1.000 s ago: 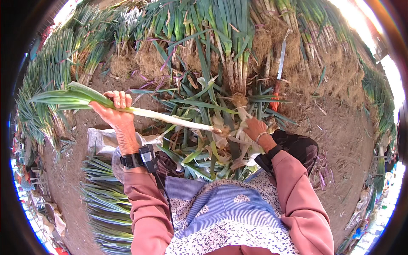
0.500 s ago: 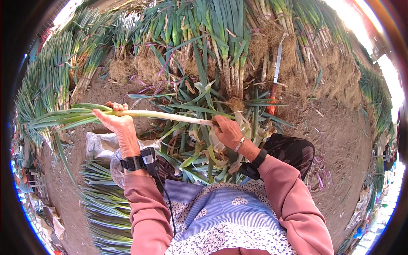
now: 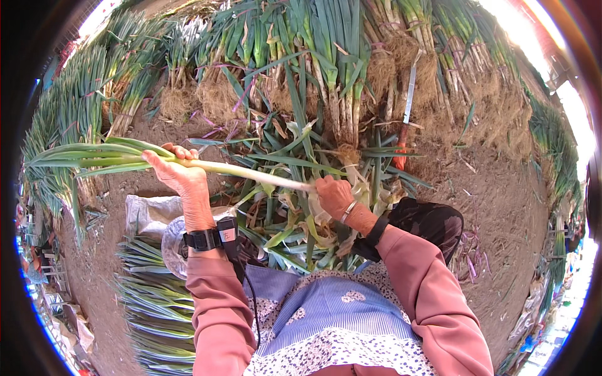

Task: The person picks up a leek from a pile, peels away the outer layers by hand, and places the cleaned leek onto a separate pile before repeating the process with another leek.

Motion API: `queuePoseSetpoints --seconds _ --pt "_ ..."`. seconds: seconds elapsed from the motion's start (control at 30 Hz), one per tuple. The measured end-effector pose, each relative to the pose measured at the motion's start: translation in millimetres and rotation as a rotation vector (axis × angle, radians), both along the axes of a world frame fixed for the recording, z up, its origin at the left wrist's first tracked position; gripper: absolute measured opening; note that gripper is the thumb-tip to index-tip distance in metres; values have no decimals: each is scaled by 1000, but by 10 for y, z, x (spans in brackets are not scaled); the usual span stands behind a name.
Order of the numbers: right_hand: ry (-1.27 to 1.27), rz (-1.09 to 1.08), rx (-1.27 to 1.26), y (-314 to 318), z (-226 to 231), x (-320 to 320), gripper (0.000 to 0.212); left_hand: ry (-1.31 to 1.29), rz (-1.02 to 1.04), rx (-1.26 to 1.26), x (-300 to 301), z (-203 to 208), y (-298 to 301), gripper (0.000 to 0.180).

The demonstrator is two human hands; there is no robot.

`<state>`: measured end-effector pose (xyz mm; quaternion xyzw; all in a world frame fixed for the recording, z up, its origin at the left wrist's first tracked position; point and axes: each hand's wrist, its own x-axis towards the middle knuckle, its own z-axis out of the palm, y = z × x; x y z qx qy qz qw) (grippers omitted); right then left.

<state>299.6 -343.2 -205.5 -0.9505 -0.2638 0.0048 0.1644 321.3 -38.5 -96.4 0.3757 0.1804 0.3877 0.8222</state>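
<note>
A long green onion [image 3: 254, 175] lies across in front of me, its pale stalk sloping gently down to the right and its leaves fanning out to the left. My left hand [image 3: 182, 173] is wrapped round it where the green leaves meet the stalk. At the white end, my right hand [image 3: 336, 197] is closed on the tip, so the root end is hidden by the fingers. Beneath the stalk lies a heap of stripped leaves and papery skins [image 3: 285, 219].
Bundled green onions with roots [image 3: 276, 56] form a bank along the far side. A knife with an orange handle [image 3: 401, 153] leans there, blade up. Rows of onions [image 3: 153, 307] lie at my lower left, near a whitish sack [image 3: 147, 213]. My dark-trousered knee [image 3: 429, 229] is at right.
The onion's leafy end has risen and shifted left, so the stalk slopes more. My left hand has moved slightly up and right. My right hand stays at the white end.
</note>
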Motion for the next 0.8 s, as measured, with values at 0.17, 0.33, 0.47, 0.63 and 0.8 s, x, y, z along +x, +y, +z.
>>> queuePoseSetpoints --seconds 0.17,0.33,0.47,0.63,0.8 --pt "95 -3 232 -107 -207 16 17 -41 -16 15 27 88 -66 57" --pt "148 -65 253 -20 106 -7 28 -166 -239 -18 7 82 -74 60" --pt "-88 13 438 245 562 11 45 -366 -539 10 23 103 -109 63" --pt "384 284 788 565 761 207 39 -406 -715 -1 65 168 -228 62" --pt "828 335 804 573 738 265 24 -420 -777 -49 98 132 -183 62"
